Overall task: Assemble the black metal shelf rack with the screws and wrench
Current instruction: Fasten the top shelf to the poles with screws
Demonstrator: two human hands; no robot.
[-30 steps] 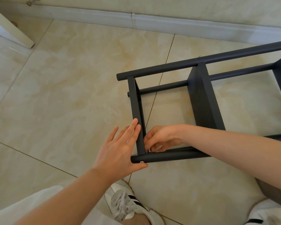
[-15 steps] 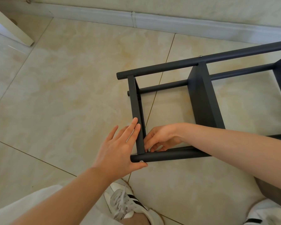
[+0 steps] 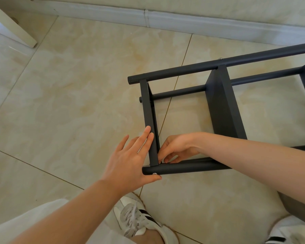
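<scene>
Head view, right grip (image 3: 178,148): fingers curled into the inner corner where the end crossbar (image 3: 149,120) meets the near tube (image 3: 188,167); what they pinch is hidden, so I cannot tell if it holds anything
left grip (image 3: 128,161): flat, fingers straight along the crossbar's outer face, thumb touching the near tube's end just beside a silver screw (image 3: 154,173)
black rack (image 3: 253,50): on its side on the tiled floor (image 3: 69,103), its left end between both grips, the rest running right out of frame
shelf panel (image 3: 222,110): upright between the near tube and the far tube (image 3: 183,72)
surroundings: white shoe (image 3: 136,219) below the left grip; baseboard (image 3: 183,20) along the far wall
</scene>
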